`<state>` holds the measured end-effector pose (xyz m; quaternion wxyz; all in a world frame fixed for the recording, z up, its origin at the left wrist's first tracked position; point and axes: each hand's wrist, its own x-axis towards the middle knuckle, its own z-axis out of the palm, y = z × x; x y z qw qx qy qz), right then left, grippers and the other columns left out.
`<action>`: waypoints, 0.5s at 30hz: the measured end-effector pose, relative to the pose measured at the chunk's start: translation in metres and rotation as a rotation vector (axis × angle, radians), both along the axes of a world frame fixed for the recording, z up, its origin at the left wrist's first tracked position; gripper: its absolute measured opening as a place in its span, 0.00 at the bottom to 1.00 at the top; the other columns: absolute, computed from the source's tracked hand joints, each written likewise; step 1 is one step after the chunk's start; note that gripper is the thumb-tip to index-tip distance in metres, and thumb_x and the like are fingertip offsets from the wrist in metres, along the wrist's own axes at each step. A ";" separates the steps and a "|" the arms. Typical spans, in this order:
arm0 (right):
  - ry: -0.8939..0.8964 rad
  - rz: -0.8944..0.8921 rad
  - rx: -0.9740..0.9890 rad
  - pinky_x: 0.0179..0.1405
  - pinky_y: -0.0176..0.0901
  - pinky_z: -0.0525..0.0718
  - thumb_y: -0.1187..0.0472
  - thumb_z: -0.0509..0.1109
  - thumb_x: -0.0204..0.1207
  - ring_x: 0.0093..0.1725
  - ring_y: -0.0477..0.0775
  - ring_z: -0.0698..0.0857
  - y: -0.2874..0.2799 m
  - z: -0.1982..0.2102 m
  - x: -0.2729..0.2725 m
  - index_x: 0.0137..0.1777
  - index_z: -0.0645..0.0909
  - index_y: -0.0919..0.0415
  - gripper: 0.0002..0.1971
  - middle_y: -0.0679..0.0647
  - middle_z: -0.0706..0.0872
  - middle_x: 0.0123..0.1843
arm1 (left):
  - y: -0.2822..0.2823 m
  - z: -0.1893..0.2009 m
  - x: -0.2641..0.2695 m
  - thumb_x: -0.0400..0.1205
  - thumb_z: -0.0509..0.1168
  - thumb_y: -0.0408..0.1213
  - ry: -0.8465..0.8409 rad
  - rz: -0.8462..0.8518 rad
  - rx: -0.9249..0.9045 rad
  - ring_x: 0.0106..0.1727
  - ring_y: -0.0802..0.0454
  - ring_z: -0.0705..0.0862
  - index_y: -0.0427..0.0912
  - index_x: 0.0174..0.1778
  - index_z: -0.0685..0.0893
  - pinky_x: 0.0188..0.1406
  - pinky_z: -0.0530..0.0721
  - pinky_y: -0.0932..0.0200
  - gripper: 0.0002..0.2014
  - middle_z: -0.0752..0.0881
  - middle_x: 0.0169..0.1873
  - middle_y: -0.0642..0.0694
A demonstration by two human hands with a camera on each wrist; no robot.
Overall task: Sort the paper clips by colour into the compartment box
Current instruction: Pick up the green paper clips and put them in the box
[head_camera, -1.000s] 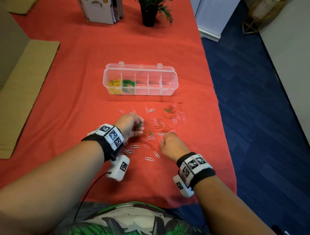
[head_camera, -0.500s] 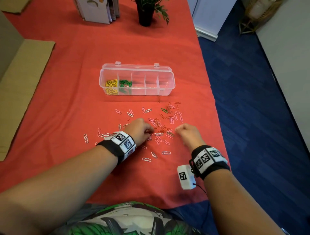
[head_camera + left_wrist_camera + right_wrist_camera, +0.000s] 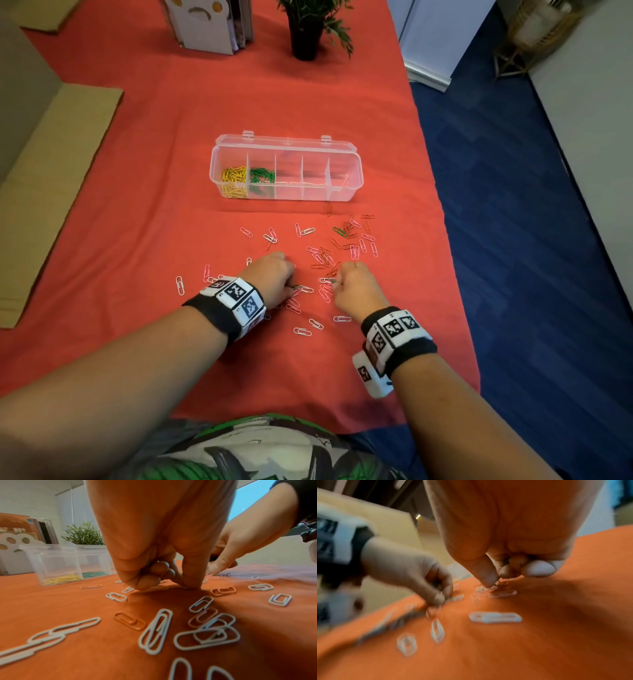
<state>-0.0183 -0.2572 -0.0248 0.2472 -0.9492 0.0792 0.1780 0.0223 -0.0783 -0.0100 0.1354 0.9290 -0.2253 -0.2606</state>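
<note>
The clear compartment box (image 3: 346,192) stands open on the red cloth, with yellow clips (image 3: 234,181) in its leftmost cell and green clips (image 3: 262,178) in the second. White, pink and red paper clips (image 3: 325,255) lie scattered in front of it, with one green clip (image 3: 339,231) near the far right. My left hand (image 3: 293,286) (image 3: 187,585) is curled, thumb and forefinger pinching a green clip (image 3: 298,287) on the cloth. My right hand (image 3: 337,279) (image 3: 495,584) pinches a dark green clip at the near edge of the heap; the other fingers are tucked in.
A potted plant (image 3: 306,31) and a book stand (image 3: 209,24) sit at the table's far end. Flat cardboard (image 3: 51,192) lies along the left. The table's right edge (image 3: 445,222) drops to blue carpet close to the clips.
My left hand, earlier raised with a green clip, has come down onto the cloth. My right hand went out to the right, then back to the heap's near edge.
</note>
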 end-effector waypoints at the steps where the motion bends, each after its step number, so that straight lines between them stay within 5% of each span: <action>1: 0.016 -0.059 0.084 0.50 0.41 0.77 0.65 0.66 0.73 0.48 0.57 0.81 -0.002 0.004 0.004 0.41 0.76 0.58 0.02 0.58 0.81 0.48 | 0.001 0.000 -0.001 0.76 0.66 0.38 0.004 0.004 -0.005 0.57 0.44 0.80 0.40 0.48 0.84 0.57 0.76 0.55 0.08 0.79 0.54 0.41; 4: 0.083 -0.273 0.363 0.36 0.38 0.76 0.65 0.71 0.70 0.35 0.47 0.80 -0.010 0.011 0.018 0.31 0.72 0.53 0.12 0.48 0.82 0.35 | 0.004 0.000 -0.003 0.75 0.67 0.36 0.019 0.041 -0.044 0.56 0.44 0.81 0.41 0.49 0.84 0.56 0.77 0.56 0.08 0.79 0.54 0.41; 8: 0.029 -0.518 0.659 0.23 0.40 0.67 0.73 0.70 0.68 0.24 0.49 0.72 -0.017 0.027 0.036 0.32 0.73 0.55 0.14 0.54 0.80 0.30 | 0.006 -0.002 -0.004 0.73 0.66 0.33 0.005 0.045 -0.086 0.55 0.42 0.82 0.42 0.49 0.85 0.56 0.79 0.55 0.09 0.79 0.52 0.41; 11: 0.044 -0.634 0.833 0.17 0.35 0.63 0.77 0.61 0.70 0.20 0.45 0.68 -0.020 0.035 0.052 0.41 0.75 0.55 0.14 0.54 0.76 0.29 | 0.004 -0.004 -0.005 0.73 0.65 0.31 0.024 0.028 -0.059 0.58 0.42 0.82 0.42 0.46 0.86 0.58 0.80 0.53 0.08 0.80 0.53 0.41; 15: 0.074 -0.688 0.941 0.20 0.36 0.73 0.75 0.56 0.76 0.25 0.48 0.71 -0.023 0.035 0.067 0.40 0.76 0.61 0.11 0.54 0.72 0.30 | 0.004 -0.005 -0.007 0.74 0.63 0.32 0.022 0.008 -0.037 0.56 0.44 0.82 0.41 0.45 0.85 0.56 0.79 0.56 0.08 0.80 0.53 0.41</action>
